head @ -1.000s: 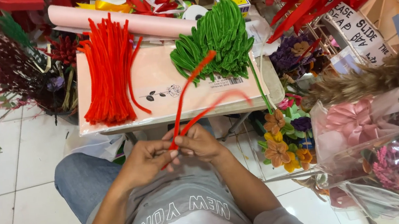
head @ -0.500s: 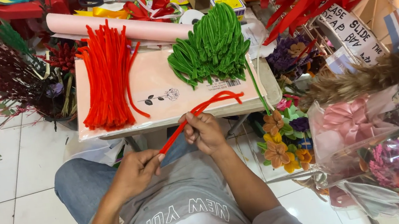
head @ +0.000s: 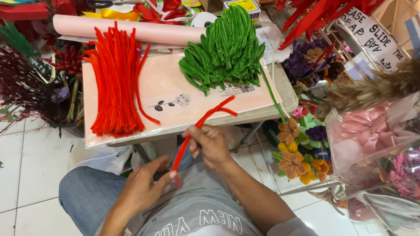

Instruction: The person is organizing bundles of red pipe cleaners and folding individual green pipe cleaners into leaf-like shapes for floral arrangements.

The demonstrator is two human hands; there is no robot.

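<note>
A red pipe cleaner [head: 205, 122] runs slanted between both hands, its far end bent into a hook over the table's front edge. My left hand [head: 144, 186] pinches its lower end near my lap. Higher up, my right hand [head: 209, 144] grips it near the middle. On the small table's pink board [head: 169, 104] lie a pile of red pipe cleaners [head: 116, 78] at the left and a pile of green pipe cleaners [head: 223, 48] at the right.
A pink paper roll [head: 137, 32] lies along the table's back. Dark red dried plants [head: 21, 81] stand at the left, orange and purple fabric flowers [head: 297, 147] at the right, wrapped bouquets [head: 404, 159] further right. White tiled floor [head: 7, 188] lies at the left.
The two hands, close together a second ago, have drawn apart along the pipe cleaner: left hand down toward my lap, right hand up toward the table. The piece now runs as one strand.
</note>
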